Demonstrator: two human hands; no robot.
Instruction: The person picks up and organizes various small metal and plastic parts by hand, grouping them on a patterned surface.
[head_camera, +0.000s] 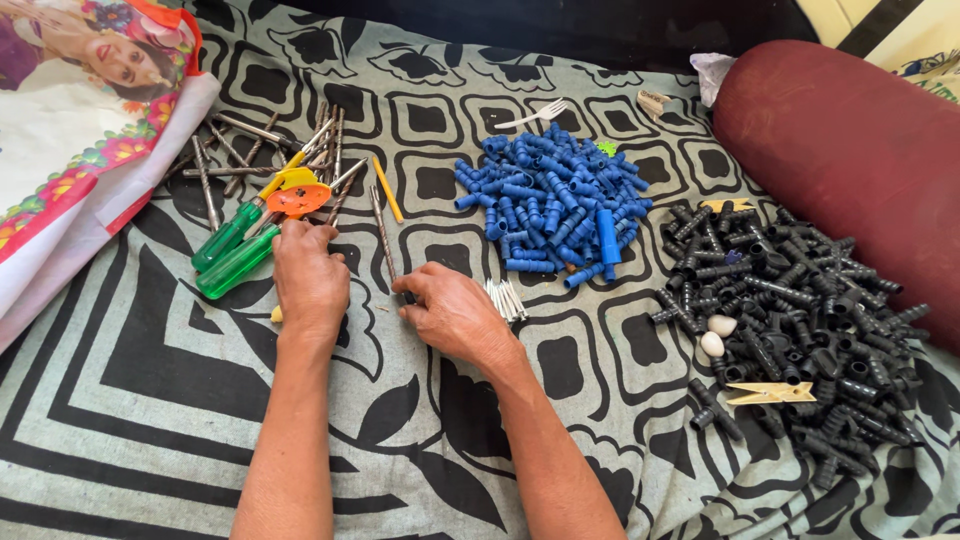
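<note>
My left hand (310, 280) rests palm down on the patterned cloth (150, 380), fingers curled beside two green screwdriver handles (232, 250) and a pile of metal rods (300, 150). My right hand (450, 312) lies palm down with its fingertips on the lower end of a long twisted metal rod (382, 235); whether it grips the rod is hidden. A small bundle of thin white pins (507, 298) lies just right of that hand. An orange and yellow plastic piece (295, 192) sits above my left hand.
A heap of blue plastic tube connectors (550, 205) lies at centre right, a larger heap of black connectors (790, 320) further right with two wooden clothespins and two white beads. A maroon bolster (850, 160) lies top right, a printed bag (70, 120) top left, a white fork (535, 115) behind.
</note>
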